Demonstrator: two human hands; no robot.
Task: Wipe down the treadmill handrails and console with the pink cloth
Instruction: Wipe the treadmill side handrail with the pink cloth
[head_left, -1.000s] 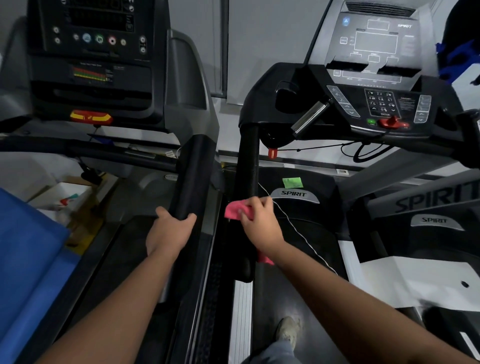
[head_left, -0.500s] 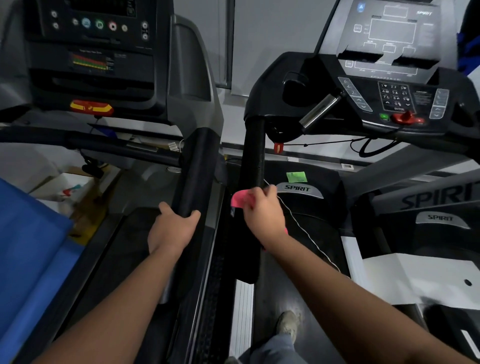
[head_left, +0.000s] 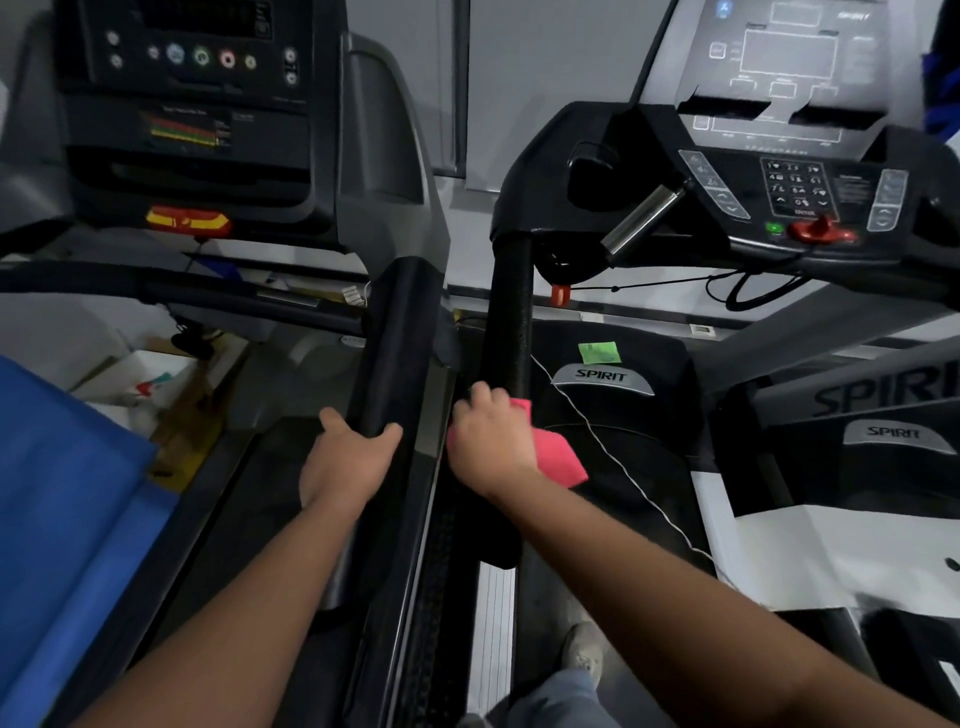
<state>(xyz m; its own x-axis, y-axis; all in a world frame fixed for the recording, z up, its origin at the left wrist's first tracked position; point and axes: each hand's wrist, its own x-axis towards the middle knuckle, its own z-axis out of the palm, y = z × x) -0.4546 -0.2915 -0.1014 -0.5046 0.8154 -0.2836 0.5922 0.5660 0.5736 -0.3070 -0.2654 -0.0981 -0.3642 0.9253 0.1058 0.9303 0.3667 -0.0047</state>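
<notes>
My right hand (head_left: 488, 441) is wrapped around the black left handrail (head_left: 511, 322) of the Spirit treadmill, pressing the pink cloth (head_left: 558, 454) against it. The cloth sticks out to the right of my fingers. My left hand (head_left: 345, 462) grips the padded black handrail (head_left: 392, 353) of the neighbouring treadmill on the left. The Spirit console (head_left: 789, 171) with its keypad and red safety key sits up at the right, beyond the rail.
The left treadmill's console (head_left: 192, 104) rises at upper left. A blue mat (head_left: 67, 493) lies at far left beside cardboard boxes (head_left: 150, 384). A thin white cord (head_left: 613, 457) crosses the Spirit motor cover. My shoe (head_left: 584, 654) stands on the belt below.
My right hand has turned on the rail, so the pink cloth now shows on the right side of my hand instead of the left. My left hand keeps its grip.
</notes>
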